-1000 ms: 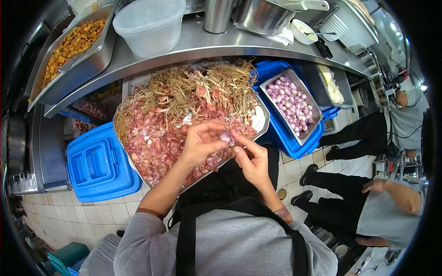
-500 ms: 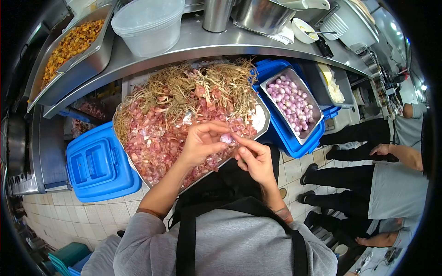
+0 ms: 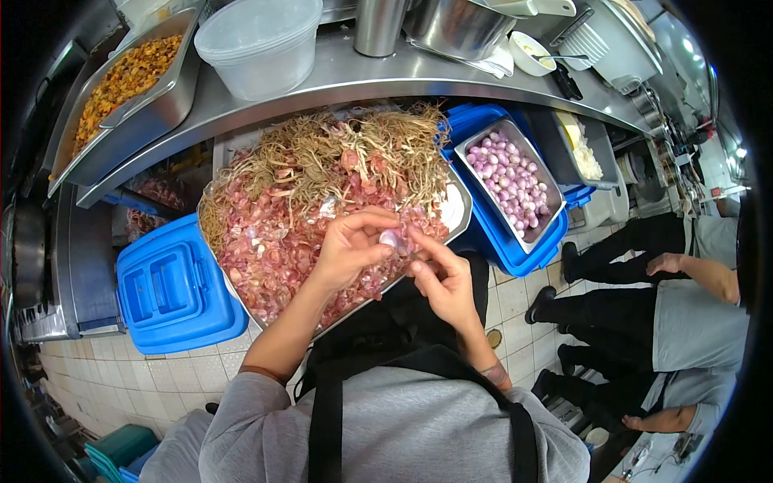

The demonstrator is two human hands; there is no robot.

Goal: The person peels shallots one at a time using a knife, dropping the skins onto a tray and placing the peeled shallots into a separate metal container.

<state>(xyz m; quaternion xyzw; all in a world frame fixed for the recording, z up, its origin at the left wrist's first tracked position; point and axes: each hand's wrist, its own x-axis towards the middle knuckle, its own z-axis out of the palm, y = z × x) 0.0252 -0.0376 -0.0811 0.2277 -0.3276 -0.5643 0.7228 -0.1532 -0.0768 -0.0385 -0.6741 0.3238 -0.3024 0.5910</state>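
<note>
Your right hand is sliding closer now, pinching the small shallot your left hand is gripping over the tray, so peels are dropping onto the pile

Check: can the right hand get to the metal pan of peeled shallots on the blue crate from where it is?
Probably yes. The right hand pinches a shallot with the left hand. The pan of peeled shallots lies open-topped up and to its right, with nothing in between. It would have to let go first.
</note>
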